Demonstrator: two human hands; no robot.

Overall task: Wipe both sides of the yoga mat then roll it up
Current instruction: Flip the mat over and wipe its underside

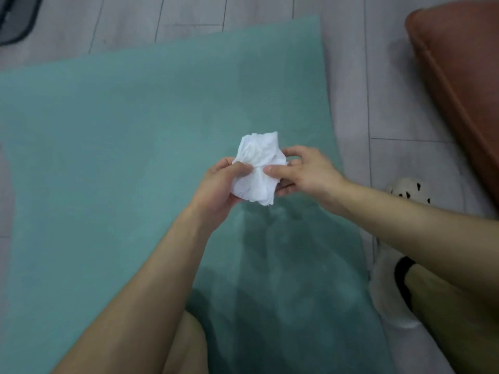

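Note:
A teal yoga mat (129,136) lies flat and unrolled on the grey floor, filling most of the view. Above its middle I hold a crumpled white wipe (256,168) between both hands. My left hand (218,184) grips the wipe's left side with thumb on top. My right hand (305,171) pinches its right side, thumb pressed onto the cloth. The wipe is held in the air, apart from the mat. A darker patch shows on the mat below my hands.
A brown cushion or seat (464,85) stands at the right edge. A white slipper with dark spots (407,187) lies on the floor beside the mat's right edge. A dark object (16,20) sits at the top left corner. My knees are at the bottom.

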